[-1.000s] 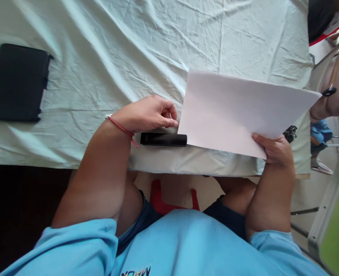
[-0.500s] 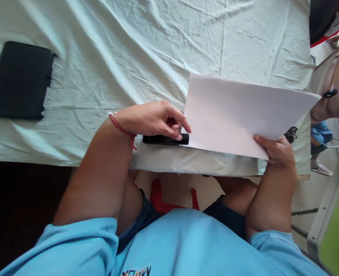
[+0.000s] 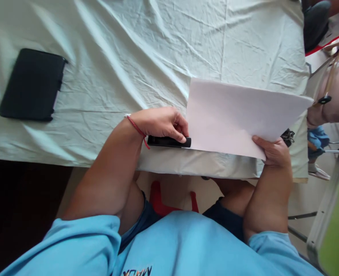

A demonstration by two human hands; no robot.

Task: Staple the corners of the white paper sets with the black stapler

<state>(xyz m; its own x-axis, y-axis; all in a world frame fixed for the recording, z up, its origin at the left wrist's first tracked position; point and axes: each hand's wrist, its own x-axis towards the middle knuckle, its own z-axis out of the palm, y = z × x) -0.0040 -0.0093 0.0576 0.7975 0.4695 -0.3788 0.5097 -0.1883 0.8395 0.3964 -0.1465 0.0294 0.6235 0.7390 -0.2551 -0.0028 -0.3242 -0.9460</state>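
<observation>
- While the left hand [image 3: 162, 122] is curling down over a slim black bar [image 3: 169, 142], its fingers are pressing onto the bar's top, so its grip is lying closed on that bar.
- The black bar is lying flat near the front edge of the desk [image 3: 129, 57], its right end touching or slipping just under the lower left corner of a white sheet of paper [image 3: 235, 115].
- The right hand [image 3: 272, 153] is pinching the sheet at its lower right edge, thumb on top, its grip clamping together on the paper.
- The sheet is tilting slightly, its left part resting on the desk and its right corner reaching past the desk's right edge.
- A thin red cord bracelet [image 3: 137, 130] is sitting on the left wrist.
- A wrinkled pale cloth [image 3: 114, 76] is covering the desk.
- A flat black case [image 3: 33, 84] is lying well apart, toward the far left of the cloth.
- A light blue shirt [image 3: 172, 245] is filling the lower part of the view, with a red stool [image 3: 158, 199] showing beneath the desk's edge.
</observation>
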